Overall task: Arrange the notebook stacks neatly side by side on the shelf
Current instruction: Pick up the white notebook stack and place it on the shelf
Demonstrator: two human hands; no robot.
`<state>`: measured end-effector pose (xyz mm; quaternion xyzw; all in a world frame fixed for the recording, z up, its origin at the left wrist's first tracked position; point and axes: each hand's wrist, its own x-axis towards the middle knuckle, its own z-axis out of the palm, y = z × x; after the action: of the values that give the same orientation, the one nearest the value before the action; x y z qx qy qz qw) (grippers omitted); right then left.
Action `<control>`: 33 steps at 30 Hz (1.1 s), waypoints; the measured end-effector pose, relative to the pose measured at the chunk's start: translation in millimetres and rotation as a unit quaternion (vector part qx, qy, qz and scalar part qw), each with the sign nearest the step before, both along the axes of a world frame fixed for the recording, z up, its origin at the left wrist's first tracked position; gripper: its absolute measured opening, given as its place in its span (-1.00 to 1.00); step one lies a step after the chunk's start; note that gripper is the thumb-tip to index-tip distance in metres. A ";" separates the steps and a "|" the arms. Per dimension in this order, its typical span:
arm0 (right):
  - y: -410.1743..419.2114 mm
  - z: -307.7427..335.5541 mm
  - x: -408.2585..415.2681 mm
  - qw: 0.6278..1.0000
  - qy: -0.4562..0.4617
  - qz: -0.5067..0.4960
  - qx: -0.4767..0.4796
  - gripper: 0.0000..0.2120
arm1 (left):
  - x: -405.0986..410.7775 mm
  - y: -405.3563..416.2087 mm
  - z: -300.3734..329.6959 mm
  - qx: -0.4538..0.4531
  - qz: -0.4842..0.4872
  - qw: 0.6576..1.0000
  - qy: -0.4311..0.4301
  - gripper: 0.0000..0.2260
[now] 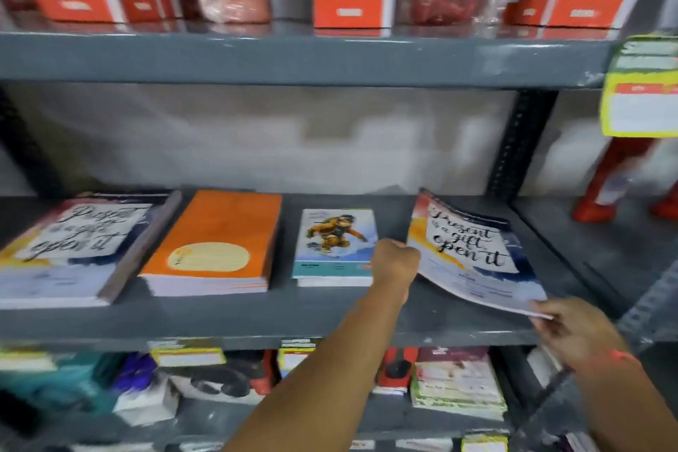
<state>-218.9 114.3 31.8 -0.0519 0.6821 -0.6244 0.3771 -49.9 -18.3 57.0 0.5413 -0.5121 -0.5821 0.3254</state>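
Observation:
On the grey middle shelf (257,319) lie three notebook stacks: a "Present is a gift, open it" stack (69,249) at the left, an orange stack (216,246) beside it, and a smaller stack with a snowboarder cover (335,246). To the right, a thin "Present is a gift" notebook (473,253) is tilted, its near edge lifted off the shelf. My left hand (396,260) grips its left edge. My right hand (565,327) pinches its near right corner.
The upper shelf (293,59) carries white-and-orange boxes and wrapped red packs. A yellow price tag (642,88) hangs at the right, near a black upright post (517,143). Red items stand on the neighbouring shelf. The lower shelf holds more stationery and tags.

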 end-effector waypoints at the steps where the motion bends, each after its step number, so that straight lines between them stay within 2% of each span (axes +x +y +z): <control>1: -1.4 5.0 8.6 1.000 -0.020 0.006 -0.016 -0.92 | 10.9 0.5 4.9 -0.016 -0.001 1.000 -0.001 -0.70; 5: -31.5 34.0 68.8 0.991 -0.076 0.051 -0.096 -0.85 | 84.2 -17.8 25.3 -0.038 0.050 0.997 0.053 -0.78; 7: -55.6 54.1 111.8 0.986 -0.069 0.082 -0.124 -0.78 | 133.5 -32.8 34.8 -0.048 0.072 0.993 0.079 -0.91; 10: -97.2 70.7 185.4 0.981 -0.033 0.127 -0.144 -0.75 | 221.7 -56.1 46.1 -0.056 0.119 0.986 0.103 -0.90; 15: -165.0 67.3 319.9 0.971 -0.008 0.200 -0.135 -0.79 | 375.8 -85.4 53.5 -0.073 0.135 0.985 0.078 -0.67; 21: -224.4 40.5 474.2 0.963 0.051 0.256 -0.067 -0.69 | 525.9 -121.6 30.5 -0.038 0.252 0.963 0.085 -0.83; 24: -239.6 23.4 513.9 0.960 0.087 0.265 -0.029 -0.69 | 562.4 -134.0 18.4 -0.016 0.284 0.955 0.077 -0.79; 26: -249.6 9.4 532.0 0.956 0.123 0.265 -0.009 -0.69 | 577.7 -142.8 6.9 -0.013 0.268 0.963 -0.038 -0.81; 27: -253.4 3.3 539.1 0.954 0.148 0.262 -0.001 -0.69 | 582.7 -147.3 1.8 -0.004 0.297 0.955 0.001 -0.76; 28: -255.4 -2.9 543.2 0.949 0.174 0.263 0.007 -0.70 | 584.1 -148.1 -4.3 -0.029 0.292 0.956 0.003 -0.72; 30: -254.5 -12.1 548.8 0.935 0.231 0.267 0.017 -0.85 | 588.5 -149.4 -16.2 -0.045 0.299 0.952 -0.055 -0.68; 31: -252.5 -14.4 550.9 0.929 0.255 0.268 0.024 -0.97 | 591.6 -152.3 -22.9 -0.043 0.285 0.955 -0.071 -0.70; 33: -249.6 -23.2 553.0 0.919 0.282 0.270 0.043 -0.85 | 594.8 -154.1 -28.6 -0.043 0.254 0.961 -0.097 -0.87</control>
<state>334.0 -135.3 8.6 -0.3924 0.7463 -0.4282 0.3252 545.0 -172.4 28.4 0.6928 -0.4113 -0.4030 0.4341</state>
